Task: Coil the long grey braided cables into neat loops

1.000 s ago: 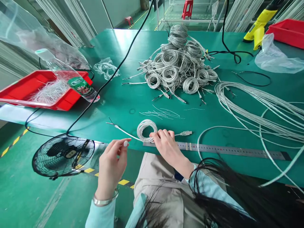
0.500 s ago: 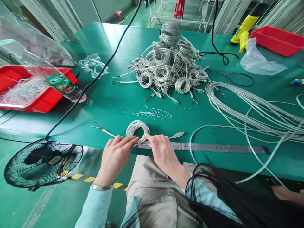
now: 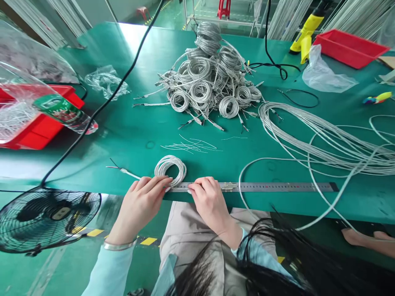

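Note:
A coiled white cable (image 3: 170, 169) lies at the table's front edge, its stripped wire end (image 3: 121, 169) pointing out to the left. My left hand (image 3: 142, 201) is closed on the lower side of the coil. My right hand (image 3: 211, 201), a little apart from the coil, pinches the cable's other end over a steel ruler (image 3: 277, 187). A pale USB plug (image 3: 228, 186) shows along the ruler, just right of that hand. My fingers hide part of the ruler and the cable between the hands.
Behind the coil lie loose thin white strands (image 3: 191, 146) and a pile of coiled cables (image 3: 210, 82). Long loose cable (image 3: 308, 131) spreads at the right, crossing the ruler. Left are a red tray (image 3: 40, 129), a plastic bottle (image 3: 61, 109) and a black fan (image 3: 55, 218).
My right hand has left the coil's right side and drawn the plug end down onto the ruler. The left hand stays on the coil. The whole view has shifted slightly.

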